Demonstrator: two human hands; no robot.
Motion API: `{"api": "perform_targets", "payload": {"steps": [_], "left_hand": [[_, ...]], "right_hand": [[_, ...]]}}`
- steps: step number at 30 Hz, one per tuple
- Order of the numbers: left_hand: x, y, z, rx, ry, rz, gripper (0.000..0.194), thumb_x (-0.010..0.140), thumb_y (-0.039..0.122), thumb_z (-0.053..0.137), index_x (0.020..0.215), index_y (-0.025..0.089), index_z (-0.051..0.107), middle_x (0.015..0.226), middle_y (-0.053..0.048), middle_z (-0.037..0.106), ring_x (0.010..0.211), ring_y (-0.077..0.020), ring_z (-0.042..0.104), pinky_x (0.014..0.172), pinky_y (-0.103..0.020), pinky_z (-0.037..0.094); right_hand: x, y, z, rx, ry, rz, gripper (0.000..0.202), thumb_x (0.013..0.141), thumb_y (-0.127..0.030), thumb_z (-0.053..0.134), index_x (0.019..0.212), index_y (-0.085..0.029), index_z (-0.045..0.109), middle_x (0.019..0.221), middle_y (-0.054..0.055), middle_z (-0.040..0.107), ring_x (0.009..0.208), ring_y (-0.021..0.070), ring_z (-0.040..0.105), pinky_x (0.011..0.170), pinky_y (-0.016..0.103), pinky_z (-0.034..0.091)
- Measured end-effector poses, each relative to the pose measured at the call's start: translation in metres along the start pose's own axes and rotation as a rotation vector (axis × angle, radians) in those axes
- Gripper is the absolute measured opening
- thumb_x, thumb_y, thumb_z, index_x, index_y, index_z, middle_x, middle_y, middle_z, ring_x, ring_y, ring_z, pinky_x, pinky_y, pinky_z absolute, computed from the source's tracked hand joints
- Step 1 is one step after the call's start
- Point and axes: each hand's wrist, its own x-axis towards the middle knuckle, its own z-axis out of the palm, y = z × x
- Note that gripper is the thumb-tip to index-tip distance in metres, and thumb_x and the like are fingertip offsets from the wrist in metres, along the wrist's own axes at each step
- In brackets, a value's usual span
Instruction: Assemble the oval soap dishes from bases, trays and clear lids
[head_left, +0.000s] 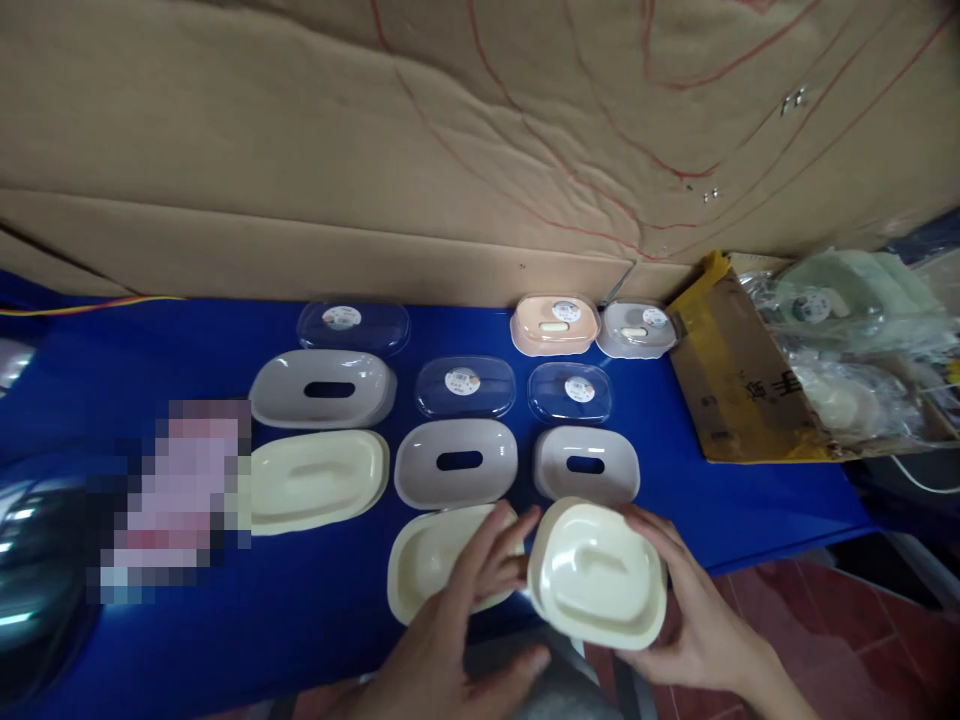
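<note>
My right hand [694, 620] holds a small cream plastic box piece [600, 625], with an oval shape and a raised bar moulded in its middle. It is held up near the table's front edge, tilted towards me. To its left, my left hand [465, 620] is open with fingers spread, in front of a cream oval tray [416, 560] on the table and partly covering it. Behind the held piece lies a small grey oval shell [551, 470] with a slot. A larger grey slotted shell [412, 460] sits beside it.
Another cream tray [315, 500] and a long grey slotted shell [266, 395] lie at left. Clear lids [491, 395] with labels stand behind. Pink [529, 335] and grey [615, 345] lidded boxes are at the back. A cardboard box [705, 380] holds wrapped items at right.
</note>
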Motion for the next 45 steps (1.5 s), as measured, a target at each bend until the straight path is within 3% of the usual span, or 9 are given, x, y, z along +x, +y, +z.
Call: {"api": "perform_targets", "payload": {"steps": [2,4,7,11,20,26,37,42,45], "left_hand": [[0.03,0.002,-0.018,0.185,0.156,0.008,0.075,0.106,0.02,0.066,0.173,0.027,0.033,0.163,-0.015,0.06,0.135,-0.0258,0.07,0.104,-0.038,0.065],[0.042,0.007,-0.034,0.379,0.246,0.121,0.071,0.101,0.009,0.071,0.165,0.025,0.047,0.154,-0.013,0.068,0.137,-0.025,0.069,0.109,-0.036,0.061],[0.039,0.012,-0.044,0.534,0.22,0.215,0.05,0.098,0.003,0.074,0.145,0.019,0.067,0.139,-0.012,0.076,0.133,-0.0243,0.071,0.123,-0.039,0.049],[0.03,0.008,-0.039,0.657,0.128,0.288,0.035,0.1,0.007,0.073,0.134,0.018,0.074,0.133,-0.01,0.081,0.126,-0.0242,0.075,0.136,-0.045,0.032],[0.017,-0.001,-0.046,0.664,0.059,0.221,0.037,0.102,0.002,0.071,0.134,0.02,0.074,0.144,-0.009,0.077,0.134,-0.0253,0.074,0.138,-0.056,0.026],[0.018,0.0,-0.045,0.65,0.068,0.207,0.038,0.1,0.0,0.071,0.132,0.021,0.075,0.143,-0.009,0.077,0.135,-0.0272,0.073,0.137,-0.056,0.029],[0.018,-0.007,-0.042,0.576,0.099,0.227,0.042,0.1,0.006,0.068,0.139,0.021,0.073,0.145,-0.01,0.075,0.142,-0.0276,0.067,0.137,-0.052,0.031],[0.026,0.001,-0.038,0.578,-0.042,0.477,0.029,0.105,0.017,0.065,0.131,0.02,0.078,0.142,-0.007,0.076,0.142,-0.025,0.062,0.141,-0.051,0.023],[0.038,0.006,-0.022,0.557,-0.186,0.801,0.017,0.107,0.03,0.066,0.113,0.031,0.082,0.138,0.002,0.077,0.135,-0.02,0.064,0.131,-0.037,0.043]], "right_hand": [[-0.013,0.006,-0.002,-0.038,-0.047,0.094,0.111,0.082,-0.037,0.085,0.174,-0.02,0.024,0.161,0.023,0.056,0.148,0.0432,0.057,0.115,0.059,0.055],[-0.019,0.007,-0.004,-0.05,-0.121,0.118,0.107,0.083,-0.031,0.082,0.174,-0.023,0.025,0.165,0.023,0.053,0.151,0.0436,0.054,0.116,0.061,0.053],[-0.018,0.003,-0.004,-0.012,-0.161,0.101,0.101,0.081,-0.022,0.076,0.171,-0.024,0.031,0.17,0.021,0.048,0.157,0.0409,0.048,0.12,0.06,0.05],[-0.014,0.0,-0.001,-0.029,-0.122,0.03,0.09,0.085,-0.023,0.075,0.166,-0.023,0.038,0.167,0.02,0.048,0.155,0.037,0.048,0.118,0.055,0.05],[-0.009,-0.001,0.008,-0.128,-0.133,-0.054,0.074,0.092,-0.036,0.076,0.16,-0.02,0.05,0.161,0.017,0.053,0.148,0.036,0.049,0.118,0.052,0.045],[0.002,0.0,0.005,-0.167,-0.134,-0.044,0.07,0.091,-0.022,0.069,0.159,-0.025,0.053,0.167,0.014,0.047,0.152,0.036,0.043,0.119,0.054,0.041],[0.007,-0.006,0.01,-0.189,-0.054,-0.049,0.064,0.092,-0.016,0.064,0.154,-0.025,0.055,0.166,0.016,0.045,0.151,0.0376,0.046,0.118,0.057,0.042],[0.028,0.001,-0.019,-0.32,0.028,-0.105,0.061,0.096,-0.028,0.071,0.155,-0.029,0.055,0.164,0.015,0.046,0.145,0.0393,0.051,0.116,0.059,0.044],[0.087,0.017,-0.056,-0.435,0.284,-0.146,0.066,0.098,-0.03,0.075,0.159,-0.036,0.051,0.166,0.012,0.047,0.145,0.0399,0.054,0.118,0.06,0.043]]}}
